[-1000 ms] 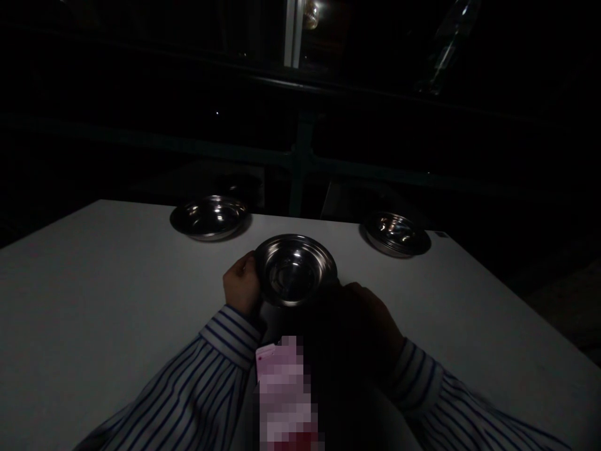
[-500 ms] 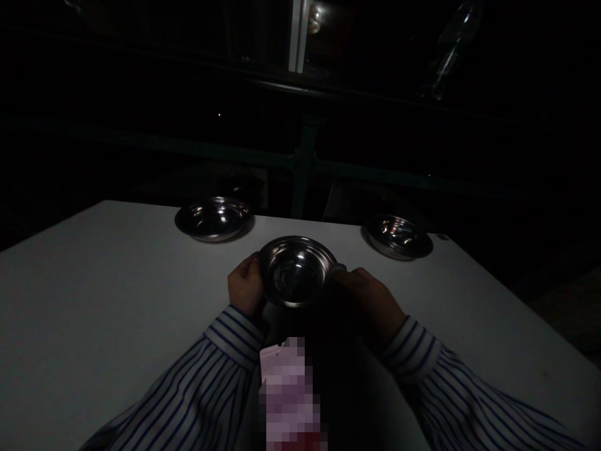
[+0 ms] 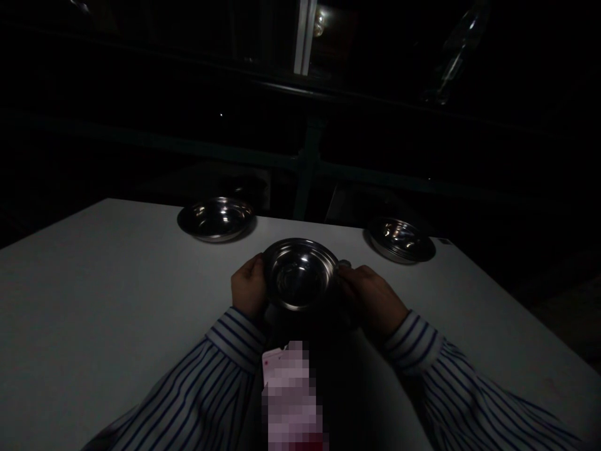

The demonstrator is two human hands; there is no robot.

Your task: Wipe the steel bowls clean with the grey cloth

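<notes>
My left hand (image 3: 248, 287) grips the near metal bowl (image 3: 300, 274) by its left rim; my right hand (image 3: 375, 299) pinches something small and dark at its right rim. Beyond this bowl, two more bowls (image 3: 216, 219) (image 3: 401, 240) sit on the white surface (image 3: 154, 282).

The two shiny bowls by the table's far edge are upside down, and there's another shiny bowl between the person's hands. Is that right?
Not quite. The left far bowl and the right far bowl are the right way up: the head view looks into their shiny insides. The middle bowl really is between the left hand and right hand.
</notes>
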